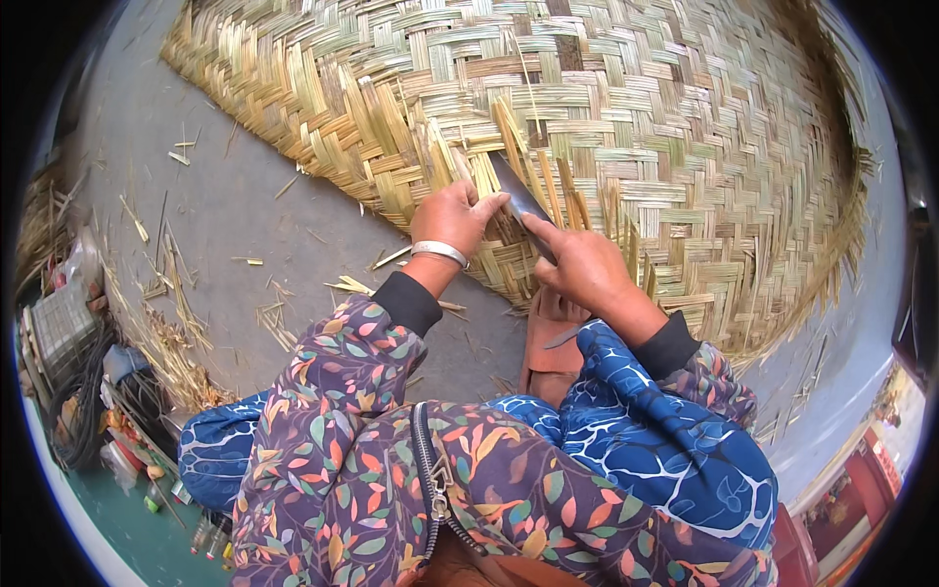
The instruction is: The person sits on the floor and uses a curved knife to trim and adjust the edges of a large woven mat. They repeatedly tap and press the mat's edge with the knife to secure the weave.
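A large woven mat (685, 127) of flat, pale green and straw-coloured strips spreads out in front of me. Along its near left edge the strips are folded over into a border. My left hand (456, 220), with a bangle at the wrist, pinches the ends of some strips (479, 171) at this edge. In my right hand (590, 269) is a knife with a dark blade (518, 193), its tip pointing away from me among the strips. The index finger lies along the blade. Several loose strip ends (567, 196) stick up to the right of the knife.
Grey floor (225, 220) shows left of the mat, littered with cut strip scraps (179, 158). Dry straw (171, 352), dark coiled cords (83, 391) and odds and ends lie at the far left. My foot in a brown sandal (548, 352) rests against the mat's near corner.
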Action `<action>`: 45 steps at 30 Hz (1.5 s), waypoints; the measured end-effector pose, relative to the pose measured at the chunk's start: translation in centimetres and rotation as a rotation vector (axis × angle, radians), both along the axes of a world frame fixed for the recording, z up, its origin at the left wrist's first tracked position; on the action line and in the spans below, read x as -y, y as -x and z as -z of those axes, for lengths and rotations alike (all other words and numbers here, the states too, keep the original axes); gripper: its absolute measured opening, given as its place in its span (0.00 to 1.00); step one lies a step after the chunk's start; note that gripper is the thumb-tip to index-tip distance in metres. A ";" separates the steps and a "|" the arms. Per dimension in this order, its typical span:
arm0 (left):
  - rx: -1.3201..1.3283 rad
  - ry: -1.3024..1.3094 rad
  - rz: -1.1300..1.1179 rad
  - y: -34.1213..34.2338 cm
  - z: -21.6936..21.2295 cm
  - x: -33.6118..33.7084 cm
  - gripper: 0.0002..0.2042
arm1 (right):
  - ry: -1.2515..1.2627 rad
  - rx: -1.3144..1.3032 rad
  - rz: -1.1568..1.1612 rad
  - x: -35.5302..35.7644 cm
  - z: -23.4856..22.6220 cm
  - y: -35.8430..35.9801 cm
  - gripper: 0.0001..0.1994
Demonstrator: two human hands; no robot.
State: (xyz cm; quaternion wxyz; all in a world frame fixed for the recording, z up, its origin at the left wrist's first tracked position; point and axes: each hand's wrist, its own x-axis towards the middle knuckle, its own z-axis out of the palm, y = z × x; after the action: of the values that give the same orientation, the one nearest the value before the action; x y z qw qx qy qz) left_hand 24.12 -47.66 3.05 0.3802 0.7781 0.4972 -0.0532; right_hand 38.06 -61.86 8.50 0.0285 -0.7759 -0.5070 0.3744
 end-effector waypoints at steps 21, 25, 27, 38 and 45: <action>0.174 -0.248 0.160 2.3 1.2 0.8 0.21 | -0.730 0.225 -0.122 -4.3 -12.2 -3.0 0.39; 0.282 -0.345 0.429 3.2 0.9 2.0 0.16 | -0.548 0.292 -0.380 -6.7 -3.9 -2.2 0.35; 0.282 -0.269 0.453 3.2 0.7 2.1 0.15 | -0.231 0.307 -0.393 -7.1 0.2 -4.0 0.34; 0.197 -0.120 0.415 3.0 -0.5 2.5 0.14 | -0.203 0.143 -0.454 -17.8 0.4 -4.0 0.35; 0.071 0.020 0.418 2.3 0.4 1.4 0.13 | -0.352 0.150 -0.534 -24.4 2.1 -0.3 0.31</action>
State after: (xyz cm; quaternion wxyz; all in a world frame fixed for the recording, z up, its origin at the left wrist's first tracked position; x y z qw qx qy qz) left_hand 21.77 -49.08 2.70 0.3859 0.8618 0.3108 -0.1084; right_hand 38.34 -37.50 6.42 0.0256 -0.6241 -0.7502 0.2169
